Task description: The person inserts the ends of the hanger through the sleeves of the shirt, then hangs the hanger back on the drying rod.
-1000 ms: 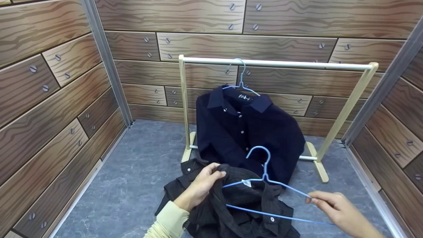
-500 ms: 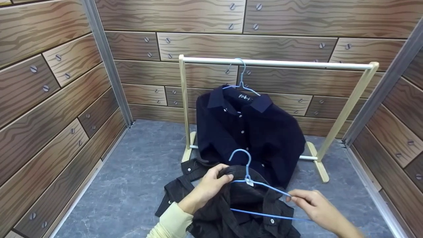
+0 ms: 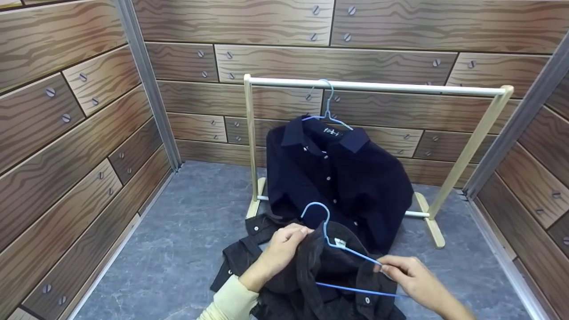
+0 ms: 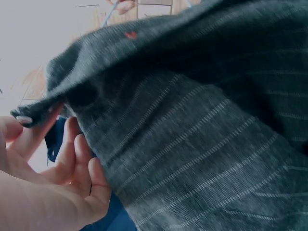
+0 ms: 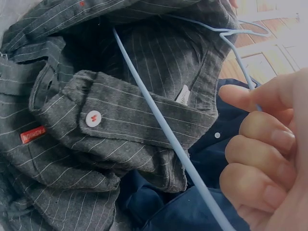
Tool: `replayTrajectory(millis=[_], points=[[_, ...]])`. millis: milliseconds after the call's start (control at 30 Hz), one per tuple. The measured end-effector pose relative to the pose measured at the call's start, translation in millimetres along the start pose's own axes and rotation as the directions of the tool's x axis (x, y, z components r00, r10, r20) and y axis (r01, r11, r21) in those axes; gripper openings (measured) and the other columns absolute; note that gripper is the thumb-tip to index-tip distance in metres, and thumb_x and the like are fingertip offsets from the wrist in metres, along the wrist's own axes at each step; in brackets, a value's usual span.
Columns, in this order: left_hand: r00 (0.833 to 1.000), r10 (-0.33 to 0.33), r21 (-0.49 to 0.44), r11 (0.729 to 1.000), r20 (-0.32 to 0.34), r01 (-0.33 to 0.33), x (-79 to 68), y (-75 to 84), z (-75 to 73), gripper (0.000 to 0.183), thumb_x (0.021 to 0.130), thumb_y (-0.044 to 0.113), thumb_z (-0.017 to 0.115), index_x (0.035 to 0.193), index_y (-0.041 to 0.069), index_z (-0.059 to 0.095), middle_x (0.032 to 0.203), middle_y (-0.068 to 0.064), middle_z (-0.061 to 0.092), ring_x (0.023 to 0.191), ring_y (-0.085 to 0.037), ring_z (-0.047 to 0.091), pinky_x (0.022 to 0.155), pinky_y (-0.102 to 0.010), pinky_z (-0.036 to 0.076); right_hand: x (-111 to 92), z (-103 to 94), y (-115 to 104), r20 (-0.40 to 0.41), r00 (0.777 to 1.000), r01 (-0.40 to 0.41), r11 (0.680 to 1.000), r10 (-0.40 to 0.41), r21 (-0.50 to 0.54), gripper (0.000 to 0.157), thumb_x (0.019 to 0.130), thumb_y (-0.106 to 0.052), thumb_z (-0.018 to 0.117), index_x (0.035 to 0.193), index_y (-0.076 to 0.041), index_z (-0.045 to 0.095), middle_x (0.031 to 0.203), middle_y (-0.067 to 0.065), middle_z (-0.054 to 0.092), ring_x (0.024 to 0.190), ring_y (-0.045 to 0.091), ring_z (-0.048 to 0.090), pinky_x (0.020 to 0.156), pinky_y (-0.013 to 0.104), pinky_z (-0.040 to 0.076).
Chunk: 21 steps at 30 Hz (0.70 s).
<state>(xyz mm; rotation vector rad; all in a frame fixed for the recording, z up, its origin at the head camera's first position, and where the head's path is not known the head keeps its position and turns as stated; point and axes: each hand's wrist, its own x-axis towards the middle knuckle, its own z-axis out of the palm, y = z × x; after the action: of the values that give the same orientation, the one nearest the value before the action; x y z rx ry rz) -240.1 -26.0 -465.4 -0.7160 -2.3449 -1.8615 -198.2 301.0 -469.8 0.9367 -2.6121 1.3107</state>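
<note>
The thin light-blue wire hanger (image 3: 344,255) could snag inside the dark grey striped shirt (image 3: 311,275), or the soft cloth could slide off its arm, because the wire is slippery. The left hand (image 3: 284,244) pinches the shirt's collar edge. The right hand (image 3: 411,278) pinches the hanger's arm. The shirt lies crumpled on the grey floor (image 3: 178,249), in front of the wooden clothes rack (image 3: 373,86).

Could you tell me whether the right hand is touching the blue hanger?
Touching: in the head view the right hand pinches the blue hanger at its sloping wire arm.
</note>
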Motion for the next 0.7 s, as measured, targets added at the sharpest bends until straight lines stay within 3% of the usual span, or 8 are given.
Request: replayTrajectory(millis=[167, 267, 400, 500, 600, 667, 700], points=[[0.997, 0.045, 0.051, 0.998, 0.064, -0.048, -0.1, -6.4, -1.5, 0.023, 0.102, 0.018, 0.053, 0.114, 0.009, 0.071, 0.111, -0.006, 0.072, 0.100, -0.010, 0.063, 0.090, -0.024, 0.050, 0.7, -2.4, -3.0, 0.000, 1.000, -0.020, 0.998, 0.020, 0.053, 0.019, 0.100, -0.007, 0.054, 0.097, -0.012, 0.072, 0.060, -0.001, 0.051, 0.055, -0.007, 0.040, 0.048, 0.020, 0.040], [0.994, 0.028, 0.071, 0.997, 0.102, -0.036, -0.5, -8.4, -1.9, 0.020, 0.099, 0.019, 0.058, 0.114, 0.012, 0.070, 0.106, -0.004, 0.072, 0.093, -0.006, 0.061, 0.085, -0.022, 0.050, 1.5, -3.8, -5.0, -0.006, 1.000, -0.013, 0.996, 0.014, 0.094, 0.019, 0.099, -0.005, 0.055, 0.097, -0.010, 0.073, 0.064, -0.002, 0.058, 0.056, -0.007, 0.042, 0.047, 0.021, 0.042], [0.990, -0.009, 0.075, 0.997, 0.141, -0.001, -1.5, -10.1, -4.1, 0.022, 0.100, 0.024, 0.057, 0.115, 0.014, 0.070, 0.109, -0.001, 0.072, 0.096, -0.003, 0.061, 0.089, -0.021, 0.048, 1.8, -4.7, -4.4, -0.023, 1.000, 0.014, 0.990, -0.011, 0.143, 0.018, 0.098, -0.001, 0.055, 0.098, -0.009, 0.072, 0.062, 0.003, 0.057, 0.052, -0.002, 0.042, 0.042, 0.023, 0.039], [0.982, -0.028, -0.066, 0.997, 0.186, 0.041, -3.2, -10.9, -8.1, 0.030, 0.097, 0.008, 0.049, 0.117, 0.011, 0.071, 0.114, -0.005, 0.072, 0.099, -0.004, 0.061, 0.090, -0.021, 0.048, 0.5, -6.2, -2.7, -0.042, 0.999, 0.017, 0.988, -0.011, 0.155, 0.017, 0.097, 0.000, 0.057, 0.095, -0.010, 0.070, 0.057, 0.008, 0.051, 0.046, 0.006, 0.042, 0.038, 0.024, 0.037], [0.971, -0.032, -0.259, 0.961, 0.238, 0.096, -6.3, -12.0, -12.6, 0.052, 0.078, -0.009, 0.042, 0.119, 0.005, 0.071, 0.115, -0.009, 0.071, 0.098, -0.007, 0.063, 0.085, -0.021, 0.050, -0.1, -8.0, -1.9, -0.061, 0.998, 0.002, 0.989, 0.007, 0.146, 0.016, 0.095, 0.000, 0.059, 0.092, -0.011, 0.069, 0.057, 0.008, 0.052, 0.046, 0.011, 0.046, 0.037, 0.025, 0.037], [0.965, -0.021, -0.316, 0.943, 0.263, 0.107, -8.0, -13.1, -14.5, 0.061, 0.068, -0.013, 0.039, 0.118, 0.002, 0.071, 0.113, -0.009, 0.072, 0.095, -0.008, 0.063, 0.082, -0.022, 0.051, 0.3, -8.5, -2.3, -0.073, 0.997, -0.014, 0.991, 0.024, 0.132, 0.015, 0.095, -0.001, 0.060, 0.090, -0.012, 0.069, 0.058, 0.007, 0.055, 0.047, 0.009, 0.049, 0.038, 0.025, 0.037], [0.964, -0.015, -0.319, 0.942, 0.265, 0.102, -8.5, -13.9, -14.6, 0.060, 0.069, -0.014, 0.040, 0.118, 0.002, 0.071, 0.112, -0.008, 0.072, 0.095, -0.008, 0.064, 0.081, -0.022, 0.051, 0.6, -8.5, -2.7, -0.076, 0.997, -0.020, 0.991, 0.030, 0.129, 0.015, 0.094, -0.001, 0.061, 0.090, -0.012, 0.068, 0.058, 0.006, 0.056, 0.048, 0.008, 0.050, 0.039, 0.026, 0.037]])
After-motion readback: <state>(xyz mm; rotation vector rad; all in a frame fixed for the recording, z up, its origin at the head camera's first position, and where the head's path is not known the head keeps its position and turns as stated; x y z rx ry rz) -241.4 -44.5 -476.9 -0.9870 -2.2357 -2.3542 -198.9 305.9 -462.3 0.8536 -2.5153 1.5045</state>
